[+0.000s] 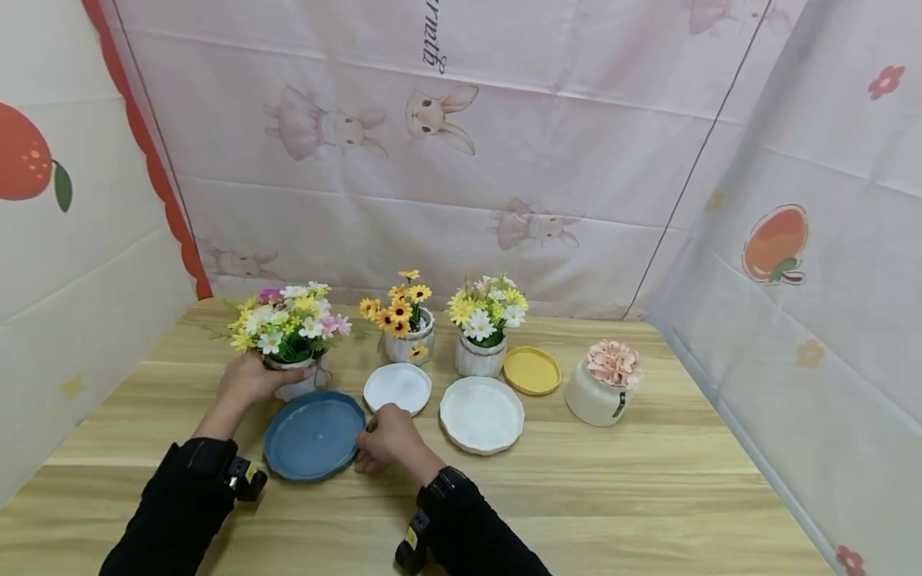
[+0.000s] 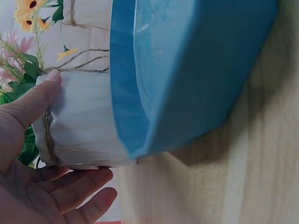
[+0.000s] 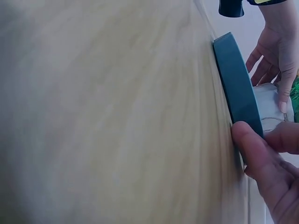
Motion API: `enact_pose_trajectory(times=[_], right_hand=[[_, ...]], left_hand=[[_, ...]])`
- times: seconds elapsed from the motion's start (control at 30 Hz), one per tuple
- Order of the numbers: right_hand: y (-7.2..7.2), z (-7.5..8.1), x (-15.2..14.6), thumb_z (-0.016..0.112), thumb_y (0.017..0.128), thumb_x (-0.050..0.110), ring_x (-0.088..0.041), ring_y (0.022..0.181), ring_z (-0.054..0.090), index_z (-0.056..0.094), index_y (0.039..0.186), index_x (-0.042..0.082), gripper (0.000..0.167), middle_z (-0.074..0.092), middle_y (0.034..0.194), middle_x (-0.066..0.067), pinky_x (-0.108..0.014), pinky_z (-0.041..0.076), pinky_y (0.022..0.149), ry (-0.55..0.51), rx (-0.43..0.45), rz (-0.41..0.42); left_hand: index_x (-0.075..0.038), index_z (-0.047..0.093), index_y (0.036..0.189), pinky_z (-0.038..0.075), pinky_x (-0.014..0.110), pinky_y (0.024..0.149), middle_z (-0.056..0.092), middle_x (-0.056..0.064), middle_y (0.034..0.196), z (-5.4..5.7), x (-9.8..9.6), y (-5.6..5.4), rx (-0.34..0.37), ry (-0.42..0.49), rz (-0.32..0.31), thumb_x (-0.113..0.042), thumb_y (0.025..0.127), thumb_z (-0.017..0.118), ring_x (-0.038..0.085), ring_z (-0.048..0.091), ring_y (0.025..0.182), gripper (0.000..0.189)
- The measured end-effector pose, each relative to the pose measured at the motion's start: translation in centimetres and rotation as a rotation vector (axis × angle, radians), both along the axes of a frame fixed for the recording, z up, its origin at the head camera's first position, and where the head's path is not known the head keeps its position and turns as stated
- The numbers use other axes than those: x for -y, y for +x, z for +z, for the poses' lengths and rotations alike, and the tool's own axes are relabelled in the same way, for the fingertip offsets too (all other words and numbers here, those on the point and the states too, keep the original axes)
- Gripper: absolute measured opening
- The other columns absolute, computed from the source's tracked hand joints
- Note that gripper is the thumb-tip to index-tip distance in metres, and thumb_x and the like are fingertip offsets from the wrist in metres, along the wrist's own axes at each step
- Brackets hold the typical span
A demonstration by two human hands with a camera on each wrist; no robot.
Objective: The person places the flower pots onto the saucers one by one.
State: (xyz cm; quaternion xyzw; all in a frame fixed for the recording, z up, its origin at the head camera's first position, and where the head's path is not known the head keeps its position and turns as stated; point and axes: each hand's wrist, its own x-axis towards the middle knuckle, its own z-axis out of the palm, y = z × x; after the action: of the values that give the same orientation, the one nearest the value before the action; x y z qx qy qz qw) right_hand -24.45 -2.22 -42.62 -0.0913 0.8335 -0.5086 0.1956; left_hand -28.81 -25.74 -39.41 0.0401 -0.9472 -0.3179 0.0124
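At the left of the head view, my left hand [image 1: 248,381] grips a whitish flower pot [image 2: 79,119] tied with twine. The thumb lies on one side, the fingers on the other. White, yellow and pink artificial flowers [image 1: 288,322] fill this pot. Right in front of it is a round blue plant saucer [image 1: 315,436] with a faceted rim, which covers part of the pot's base in the head view. My right hand [image 1: 392,440] pinches the saucer's right edge between thumb and fingers, as the right wrist view shows. Whether that edge is off the table cannot be told.
Behind stand a pot of orange flowers [image 1: 408,340] and a pot of yellow-white flowers [image 1: 481,352]. Nearer lie a small white saucer [image 1: 398,387], a larger white saucer [image 1: 481,416] and a yellow saucer [image 1: 531,370]. A cream pot [image 1: 594,398] with pink flowers is at the right.
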Motion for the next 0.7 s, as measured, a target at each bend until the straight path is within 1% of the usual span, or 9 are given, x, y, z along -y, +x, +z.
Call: enact_pose_trajectory(times=[0.1,0.27,0.37,0.5,0.6,0.7], right_hand=[[0.1,0.1,0.1,0.060,0.087,0.000,-0.021,0.049,0.064,0.062,0.067,-0.002,0.020,0.062,0.053,-0.009,-0.029,0.052,0.045,-0.008,0.010,-0.006],[0.2,0.2,0.1,0.059,0.086,-0.002,-0.022,0.049,0.064,0.061,0.063,-0.004,0.023,0.062,0.053,-0.011,-0.029,0.052,0.044,-0.014,0.007,-0.009],[0.2,0.3,-0.1,0.060,0.085,-0.002,-0.021,0.047,0.063,0.058,0.060,-0.003,0.025,0.061,0.051,-0.011,-0.030,0.052,0.043,-0.017,-0.003,-0.018],[0.0,0.7,-0.6,0.060,0.084,-0.003,-0.021,0.046,0.062,0.058,0.057,-0.003,0.027,0.060,0.050,-0.011,-0.030,0.051,0.042,-0.026,-0.048,-0.026],[-0.1,1.0,-0.7,0.060,0.084,-0.003,-0.021,0.046,0.063,0.060,0.058,-0.004,0.026,0.060,0.050,-0.011,-0.030,0.051,0.043,-0.038,-0.068,-0.030],[-0.2,1.2,-0.7,0.059,0.084,-0.004,-0.022,0.047,0.063,0.061,0.060,-0.004,0.024,0.061,0.051,-0.011,-0.030,0.052,0.044,-0.044,-0.060,-0.032]], left_hand=[[0.022,0.031,0.130,0.043,0.056,0.082,0.037,0.044,0.122,0.0,0.1,0.0,-0.003,-0.009,-0.006,-0.056,0.074,0.070,0.054,0.043,0.106,0.104],[0.022,0.031,0.130,0.043,0.055,0.080,0.037,0.044,0.121,-0.1,0.2,0.0,0.009,-0.020,-0.015,-0.056,0.074,0.070,0.054,0.043,0.105,0.103],[0.022,0.032,0.129,0.044,0.055,0.080,0.037,0.044,0.121,-0.2,0.3,-0.1,0.022,-0.021,-0.017,-0.057,0.074,0.069,0.054,0.043,0.105,0.104],[0.023,0.033,0.128,0.044,0.054,0.080,0.038,0.043,0.121,-0.2,0.3,-0.2,0.029,-0.026,-0.016,-0.059,0.073,0.069,0.054,0.044,0.104,0.105],[0.023,0.032,0.128,0.044,0.055,0.080,0.037,0.044,0.121,-0.1,0.3,-0.3,0.030,-0.029,-0.015,-0.060,0.073,0.068,0.054,0.043,0.105,0.106],[0.023,0.032,0.128,0.043,0.055,0.082,0.037,0.044,0.122,0.0,0.4,-0.3,0.031,-0.032,-0.014,-0.060,0.072,0.069,0.054,0.043,0.105,0.107]])
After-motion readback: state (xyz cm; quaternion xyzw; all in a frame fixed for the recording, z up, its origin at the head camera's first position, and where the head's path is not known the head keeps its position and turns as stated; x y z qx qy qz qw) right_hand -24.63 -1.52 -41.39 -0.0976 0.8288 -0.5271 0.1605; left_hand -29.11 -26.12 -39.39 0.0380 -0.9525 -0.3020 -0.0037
